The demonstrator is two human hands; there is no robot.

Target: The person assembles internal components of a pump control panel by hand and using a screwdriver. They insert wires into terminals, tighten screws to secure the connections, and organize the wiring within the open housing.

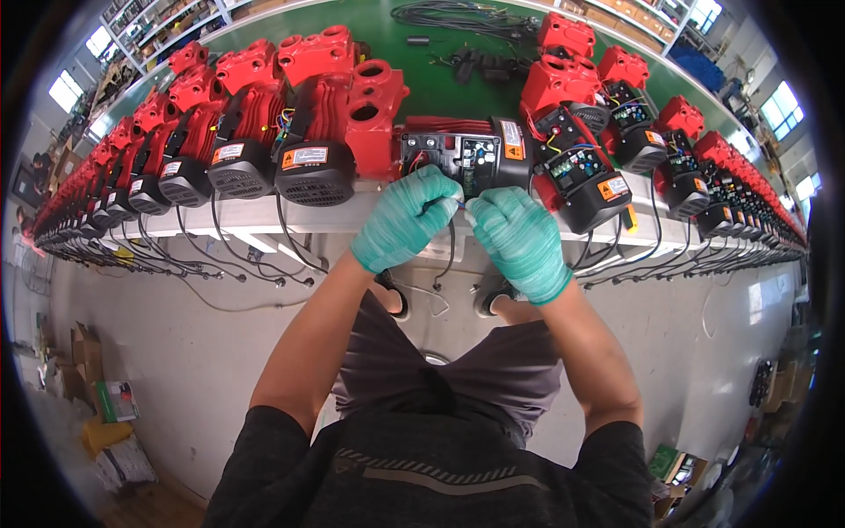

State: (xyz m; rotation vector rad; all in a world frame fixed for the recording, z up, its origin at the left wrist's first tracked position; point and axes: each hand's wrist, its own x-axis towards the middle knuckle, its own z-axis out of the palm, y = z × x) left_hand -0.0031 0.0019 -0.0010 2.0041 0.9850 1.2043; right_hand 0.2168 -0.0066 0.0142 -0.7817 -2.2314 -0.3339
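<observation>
A red pump with a black motor end lies sideways at the bench edge in front of me. Its terminal box stands uncovered, showing a circuit board and a short red wire. Both my hands wear green knit gloves and meet just in front of this box. My left hand is closed, thumb and fingers pinched together. My right hand is closed in a similar pinch, its fingertips close to the left ones. Something tiny sits between the fingertips, too small to name. Below them hangs a black cable.
Pumps with black fan covers line the bench to the left. On the right, several pumps have uncovered boxes. Black cables with plugs dangle off the edge. Farther back on the green bench top lie black parts and a cable bundle.
</observation>
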